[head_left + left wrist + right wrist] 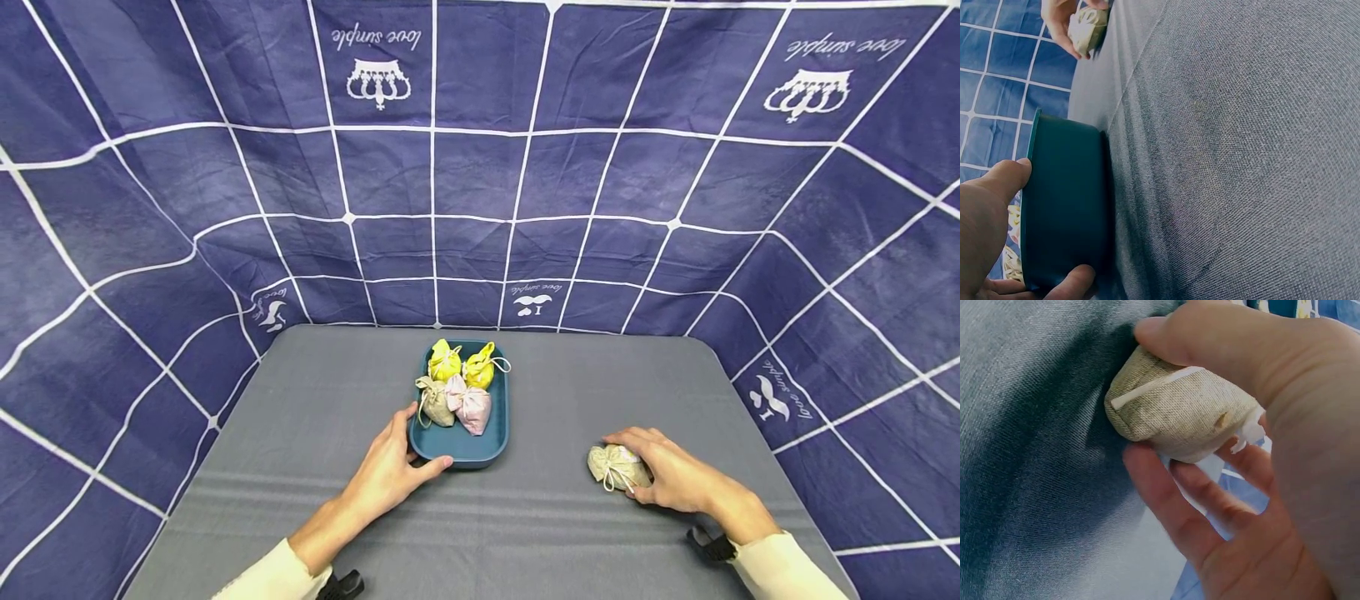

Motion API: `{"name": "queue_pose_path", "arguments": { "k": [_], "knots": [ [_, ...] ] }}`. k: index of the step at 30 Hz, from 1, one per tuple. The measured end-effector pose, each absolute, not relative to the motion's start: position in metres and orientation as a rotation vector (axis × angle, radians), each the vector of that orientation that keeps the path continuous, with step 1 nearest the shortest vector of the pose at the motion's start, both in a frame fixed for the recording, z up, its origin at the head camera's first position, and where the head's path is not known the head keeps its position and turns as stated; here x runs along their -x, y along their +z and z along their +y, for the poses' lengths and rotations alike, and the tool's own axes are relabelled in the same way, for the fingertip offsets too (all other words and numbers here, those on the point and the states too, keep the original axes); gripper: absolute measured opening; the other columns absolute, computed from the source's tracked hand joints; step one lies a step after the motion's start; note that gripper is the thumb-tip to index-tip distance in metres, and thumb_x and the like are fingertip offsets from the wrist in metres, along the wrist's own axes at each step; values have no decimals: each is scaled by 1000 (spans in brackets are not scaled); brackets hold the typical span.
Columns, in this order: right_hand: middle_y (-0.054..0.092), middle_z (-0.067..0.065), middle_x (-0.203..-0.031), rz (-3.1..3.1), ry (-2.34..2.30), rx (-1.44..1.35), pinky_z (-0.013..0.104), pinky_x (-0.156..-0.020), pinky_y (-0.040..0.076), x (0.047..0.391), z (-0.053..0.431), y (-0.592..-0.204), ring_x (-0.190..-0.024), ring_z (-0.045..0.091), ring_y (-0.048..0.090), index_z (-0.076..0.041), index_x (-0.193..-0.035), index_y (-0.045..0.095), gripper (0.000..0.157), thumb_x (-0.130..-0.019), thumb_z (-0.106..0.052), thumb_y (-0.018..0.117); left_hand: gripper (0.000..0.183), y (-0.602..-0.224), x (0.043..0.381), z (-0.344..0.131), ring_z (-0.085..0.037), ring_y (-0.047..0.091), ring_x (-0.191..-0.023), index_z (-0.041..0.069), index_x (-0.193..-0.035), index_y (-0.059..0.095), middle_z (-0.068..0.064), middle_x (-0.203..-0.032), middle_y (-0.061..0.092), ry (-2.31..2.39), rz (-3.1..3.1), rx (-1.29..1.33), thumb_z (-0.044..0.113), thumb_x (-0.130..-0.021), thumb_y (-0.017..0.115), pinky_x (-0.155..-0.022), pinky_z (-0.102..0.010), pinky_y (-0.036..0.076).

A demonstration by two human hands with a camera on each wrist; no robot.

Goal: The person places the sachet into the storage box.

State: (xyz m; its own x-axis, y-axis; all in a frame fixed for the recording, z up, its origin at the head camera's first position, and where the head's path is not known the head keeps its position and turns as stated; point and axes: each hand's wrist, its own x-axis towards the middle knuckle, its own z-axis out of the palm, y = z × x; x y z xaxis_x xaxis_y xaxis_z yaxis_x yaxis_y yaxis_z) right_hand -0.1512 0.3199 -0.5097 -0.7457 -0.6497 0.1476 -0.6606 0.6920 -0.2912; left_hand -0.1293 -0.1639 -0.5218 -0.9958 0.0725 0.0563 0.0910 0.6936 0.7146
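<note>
My left hand [390,471] grips the near left corner of a dark teal tray [468,455], thumb at the front rim and fingers along the left side. In the left wrist view the tray wall [1063,200] stands between thumb and fingers. Four small drawstring pouches lie inside: two yellow ones at the back, among them the right one [478,369], a beige pouch [437,403] and a pink pouch [474,408] in front. To the tray's right, my right hand [671,471] holds another beige drawstring pouch [1172,403] between thumb and fingers, low over the table.
A grey cloth-covered table [555,542] lies under everything, with slight creases near the front. Dark blue fabric [480,175] with white grid lines hangs behind it and on both sides. Bare tabletop stretches between the tray and the right hand.
</note>
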Motion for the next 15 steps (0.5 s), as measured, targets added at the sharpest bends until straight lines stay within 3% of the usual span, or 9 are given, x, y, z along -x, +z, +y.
{"name": "queue_pose_path", "arguments": {
  "k": [9,15],
  "knots": [
    [79,-8,-145,-2812,491,-1198,44,-105,64,154,318,-510,-128,18,74,-19,-157,71,90,-74,-4,104,111,-522,130,-164,-40,73,-139,-5,-169,44,-26,-177,54,-1201,-2866,148,48,-91,103,-120,-57,60],
    [77,-6,-149,-2773,476,-1280,50,-108,65,155,315,-508,-131,21,76,-17,-156,71,87,-76,-4,101,111,-520,129,-164,-43,70,-144,-5,-168,46,-27,-173,57,-1175,-2862,164,49,-90,103,-119,-59,61]
  ]
}}
